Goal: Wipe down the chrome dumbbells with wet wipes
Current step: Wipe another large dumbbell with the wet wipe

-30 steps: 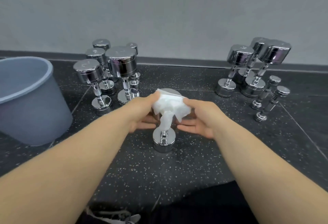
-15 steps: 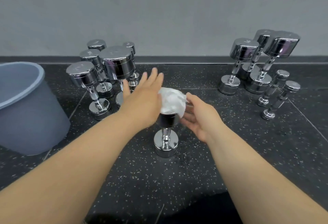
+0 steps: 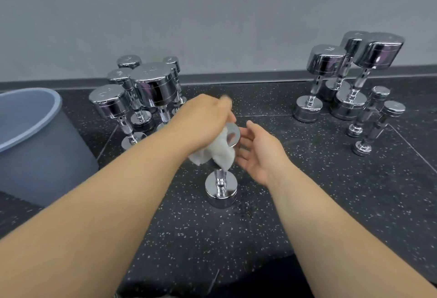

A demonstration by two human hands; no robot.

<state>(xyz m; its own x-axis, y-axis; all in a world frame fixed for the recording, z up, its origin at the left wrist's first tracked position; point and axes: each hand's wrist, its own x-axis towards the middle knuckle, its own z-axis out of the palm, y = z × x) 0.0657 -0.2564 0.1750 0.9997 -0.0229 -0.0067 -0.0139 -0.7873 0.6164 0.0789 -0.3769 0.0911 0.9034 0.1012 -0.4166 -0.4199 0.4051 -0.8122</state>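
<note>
A small chrome dumbbell (image 3: pixel 221 186) stands upright on the dark speckled floor in the middle of the view. A white wet wipe (image 3: pixel 218 152) drapes over the left side of its upper head and hangs down toward the knurled handle. My left hand (image 3: pixel 203 121) covers the top head from the left and grips the wipe against it; its fingers are blurred. My right hand (image 3: pixel 259 148) is beside the head on the right, fingers relaxed and lightly touching the chrome edge.
A cluster of upright chrome dumbbells (image 3: pixel 153 89) stands at the back left, another group (image 3: pixel 350 70) at the back right with two small ones (image 3: pixel 376 122) leaning. A blue-grey bucket (image 3: pixel 40 137) sits at the far left. A grey wall runs behind.
My left hand went from flat above the dumbbell to gripping the wipe and dragging it left off the top, uncovering part of the chrome head. My right hand stays beside the head.
</note>
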